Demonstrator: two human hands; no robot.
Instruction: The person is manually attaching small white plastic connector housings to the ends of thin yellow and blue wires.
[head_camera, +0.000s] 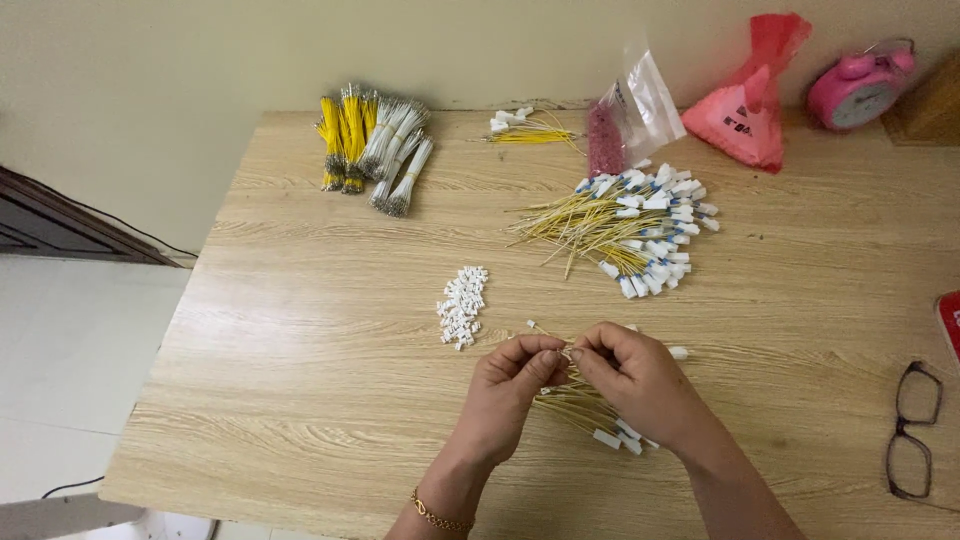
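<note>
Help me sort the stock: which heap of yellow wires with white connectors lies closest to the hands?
The small bunch directly under the left hand and right hand. The large heap lies mid-table, and a smaller bunch sits at the far edge.

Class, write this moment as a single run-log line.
left hand: pinching wire end | right hand: pinching it too | wire bundle: beneath hands | white connectors: loose pile, left

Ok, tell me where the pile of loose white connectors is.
In the head view, the white connectors lie on the table just left of centre, up and left of the left hand, well below the wire bundles.
</note>
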